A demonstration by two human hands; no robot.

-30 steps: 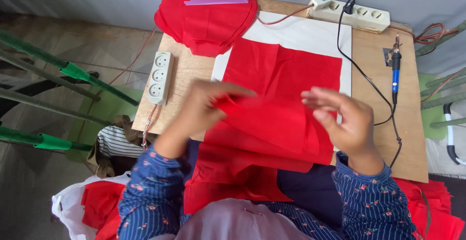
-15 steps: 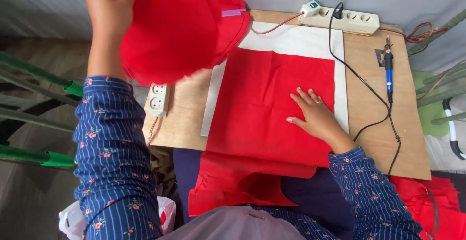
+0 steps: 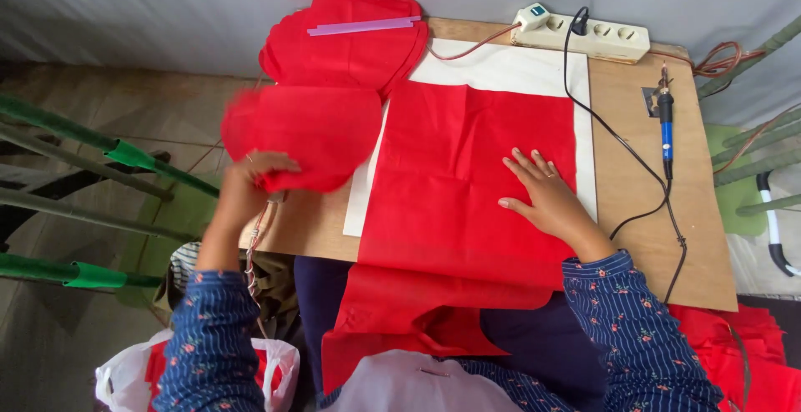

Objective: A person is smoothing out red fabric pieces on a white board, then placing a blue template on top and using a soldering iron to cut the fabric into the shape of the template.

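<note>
Left hand (image 3: 250, 174) has lowered, apparently gripping blurred red cutout (image 3: 300, 133); right hand (image 3: 546, 195) flat, open.

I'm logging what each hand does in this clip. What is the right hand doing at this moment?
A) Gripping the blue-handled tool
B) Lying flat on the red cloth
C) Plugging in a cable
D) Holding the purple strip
B: the right hand lies palm down, fingers spread, on the red cloth over the white board.
</note>
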